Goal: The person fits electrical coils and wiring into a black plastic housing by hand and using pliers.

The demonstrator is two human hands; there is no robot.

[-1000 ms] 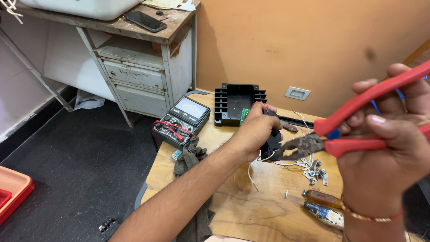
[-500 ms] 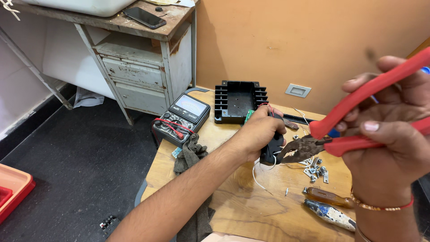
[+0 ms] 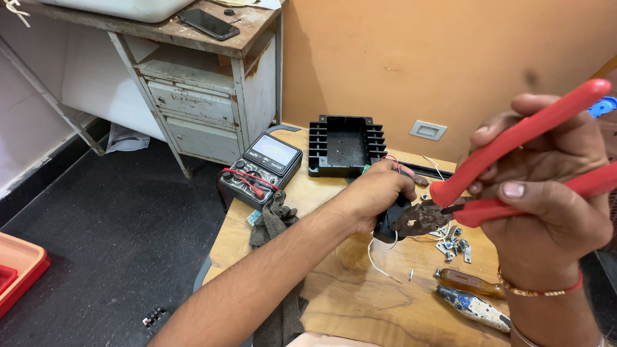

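Here the left hand (image 3: pixel 376 193) clamps a small black component (image 3: pixel 387 222). The right hand (image 3: pixel 546 205) squeezes red-handled pliers (image 3: pixel 508 167), jaws biting it. Likely slip: a twist could snap the white wire (image 3: pixel 376 260).

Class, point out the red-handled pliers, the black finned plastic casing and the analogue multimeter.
Red-handled pliers (image 3: pixel 514 138), head view, upper handle.
Black finned plastic casing (image 3: pixel 344 146), head view, inner floor.
Analogue multimeter (image 3: pixel 275 153), head view, dial face.

Room: orange-tan wall (image 3: pixel 398 58) with one white switch plate (image 3: pixel 428 130); dark speckled floor (image 3: pixel 96 244); worn white metal cabinet (image 3: pixel 199 96), two drawers; wooden worktop (image 3: pixel 347 302); red tray (image 3: pixel 19 273) at left edge.
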